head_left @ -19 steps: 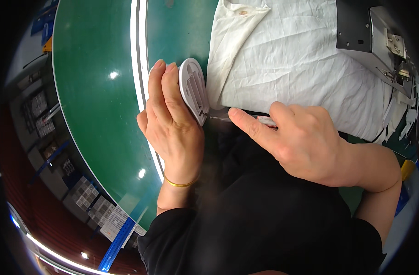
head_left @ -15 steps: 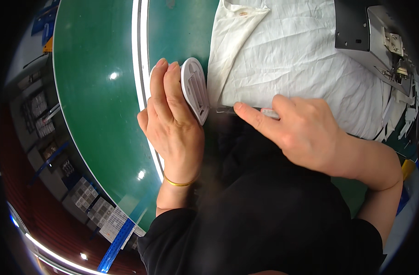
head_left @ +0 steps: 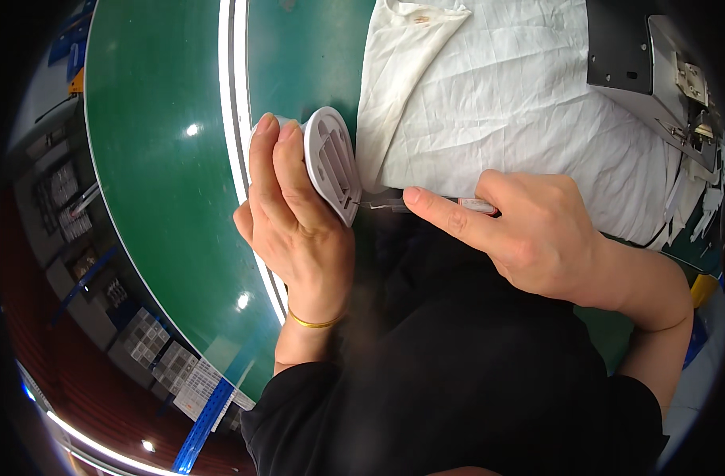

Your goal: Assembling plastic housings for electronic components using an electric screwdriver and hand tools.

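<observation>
My left hand (head_left: pixel 299 210) is closed around a white oval plastic housing (head_left: pixel 329 170), held on edge with its slotted, recessed side facing right. Its fingers lie along the back, and a gold bangle circles the wrist. Pinched in my right hand (head_left: pixel 529 230) is a slim tool with a pale, red-marked handle (head_left: pixel 478 206). The index finger stretches along the tool toward the housing. The thin tip of the tool is at the housing's lower end, close to or touching it; its exact kind is hard to make out.
A creased white cloth (head_left: pixel 489 119) covers the green worktop (head_left: pixel 164 159) at right. On its far right stands a dark metal fixture (head_left: pixel 648 71) with a latch-like mechanism. A white strip (head_left: pixel 234 103) runs along the worktop. Beyond its left edge are cartons (head_left: pixel 176 369) and a blue beam (head_left: pixel 204 424).
The housing has come slightly down and left in my left hand, turning to show more of its recessed side. My right hand has shifted slightly downward; the tool's tip now shows at the housing's lower end.
</observation>
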Tool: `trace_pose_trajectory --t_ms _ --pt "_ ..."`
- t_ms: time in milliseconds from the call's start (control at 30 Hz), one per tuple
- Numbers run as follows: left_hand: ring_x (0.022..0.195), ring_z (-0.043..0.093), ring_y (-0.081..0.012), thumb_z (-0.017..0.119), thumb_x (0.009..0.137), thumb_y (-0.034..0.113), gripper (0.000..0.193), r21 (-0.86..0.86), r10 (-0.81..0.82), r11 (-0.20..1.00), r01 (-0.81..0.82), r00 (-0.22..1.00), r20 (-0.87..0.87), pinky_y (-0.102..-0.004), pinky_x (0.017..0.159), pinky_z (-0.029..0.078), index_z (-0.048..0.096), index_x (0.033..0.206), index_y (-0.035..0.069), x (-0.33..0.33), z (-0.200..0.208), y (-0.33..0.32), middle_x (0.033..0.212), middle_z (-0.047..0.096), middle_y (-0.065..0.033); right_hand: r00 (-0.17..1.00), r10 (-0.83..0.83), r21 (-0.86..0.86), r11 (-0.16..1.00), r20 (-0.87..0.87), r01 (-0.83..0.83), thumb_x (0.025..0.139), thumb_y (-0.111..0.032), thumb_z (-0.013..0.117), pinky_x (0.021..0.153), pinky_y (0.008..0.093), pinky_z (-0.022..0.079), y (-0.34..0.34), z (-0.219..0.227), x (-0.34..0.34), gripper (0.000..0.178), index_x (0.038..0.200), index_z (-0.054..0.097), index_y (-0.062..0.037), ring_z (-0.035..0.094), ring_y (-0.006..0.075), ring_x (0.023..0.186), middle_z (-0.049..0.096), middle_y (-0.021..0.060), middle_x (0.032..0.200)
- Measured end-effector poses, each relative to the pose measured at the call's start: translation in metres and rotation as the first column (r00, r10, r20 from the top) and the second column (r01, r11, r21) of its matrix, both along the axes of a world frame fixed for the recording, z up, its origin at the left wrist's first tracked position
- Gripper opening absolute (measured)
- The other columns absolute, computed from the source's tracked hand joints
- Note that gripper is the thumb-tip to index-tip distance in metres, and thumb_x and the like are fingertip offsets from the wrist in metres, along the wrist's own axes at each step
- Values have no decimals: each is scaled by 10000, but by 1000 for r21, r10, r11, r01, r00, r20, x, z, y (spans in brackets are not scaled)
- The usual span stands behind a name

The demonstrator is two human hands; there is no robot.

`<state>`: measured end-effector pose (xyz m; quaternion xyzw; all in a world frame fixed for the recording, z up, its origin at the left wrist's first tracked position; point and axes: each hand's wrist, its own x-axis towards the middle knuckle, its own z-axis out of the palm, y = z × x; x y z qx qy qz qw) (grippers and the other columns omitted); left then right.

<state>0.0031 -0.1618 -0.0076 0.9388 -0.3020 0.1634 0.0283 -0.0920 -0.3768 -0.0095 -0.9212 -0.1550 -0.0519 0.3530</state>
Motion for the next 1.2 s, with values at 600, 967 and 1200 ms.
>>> trace_pose_trajectory --t_ms 600,967,1200 --pt "1067 645 -258 703 771 -21 709 26 -37 999 37 999 -4 -326 814 386 450 1422 100 -21 -3 20 1468 481 -135 996 60 -46 997 -61 -63 732 -21 648 397 299 381 13 0 -9 523 1215 724 -207 433 150 476 364 7 611" --pt "1112 634 -258 724 750 -1 745 41 -37 998 39 998 -43 -338 810 378 441 1432 101 -38 7 24 1473 477 -130 999 38 -117 992 14 -36 751 -45 657 418 285 416 16 -3 -23 480 1196 731 -211 486 147 492 382 6 613" --pt "1097 641 -254 723 750 -1 743 26 -41 999 42 999 -23 -335 789 371 442 1431 98 -47 10 26 1471 480 -122 1000 24 -91 996 -10 -25 749 -33 650 416 290 414 21 4 -39 493 1203 728 -210 485 151 491 385 6 614"
